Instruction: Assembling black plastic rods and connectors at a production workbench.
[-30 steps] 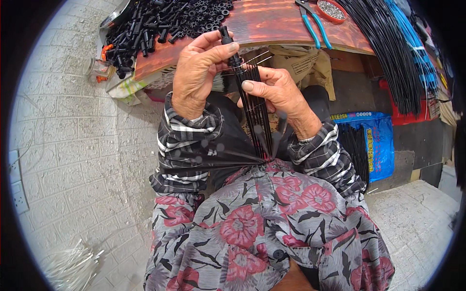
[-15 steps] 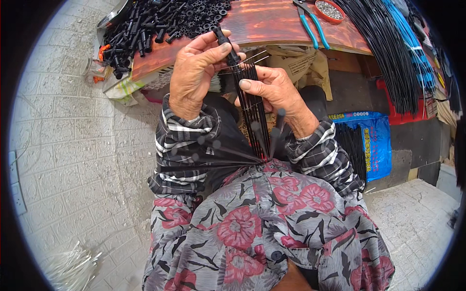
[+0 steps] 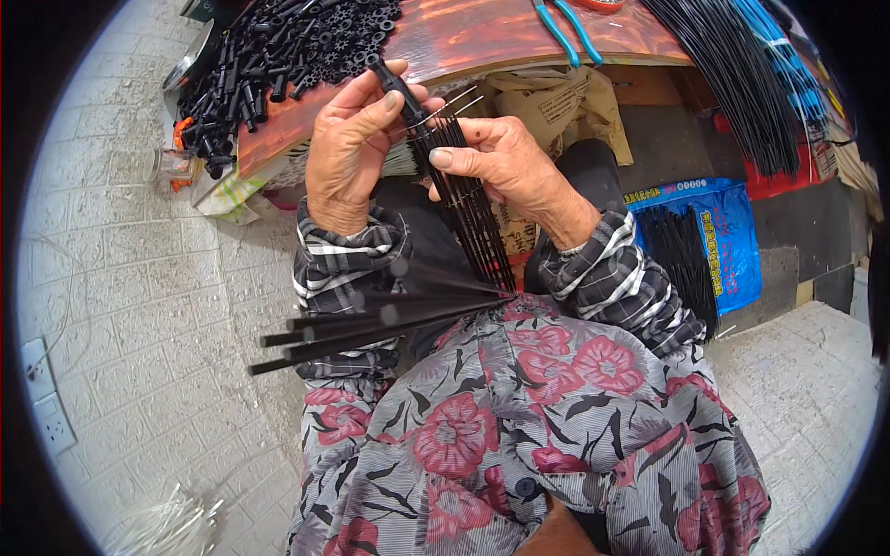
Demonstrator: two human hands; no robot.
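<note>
My left hand (image 3: 345, 153) is closed on a black tubular plastic umbrella runner (image 3: 408, 102), gripping it between thumb and fingers with its round end tilted up and left. Thin black umbrella ribs (image 3: 468, 208) run from its lower end down toward my lap. My right hand (image 3: 514, 167) is closed round the upper part of these ribs, thumb on top. A couple of bare metal rib tips (image 3: 461, 99) stick out above its fingers. Near my lap, thicker black rods (image 3: 324, 338) fan out leftward over my left sleeve, partly blurred.
Black plastic parts (image 3: 278, 56) are heaped on the reddish wooden table (image 3: 454, 42). Blue-handled pliers (image 3: 564, 32) lie near its edge, with bundles of black rods (image 3: 728, 83) and blue rods (image 3: 774, 60) at right. A blue bag (image 3: 737, 250) lies below, beside more black rods (image 3: 681, 255).
The fanned rods have swung left and down, and now lie bunched over my left sleeve. Both hands sit a little further left in the picture, keeping their holds; the whole view has shifted slightly.
</note>
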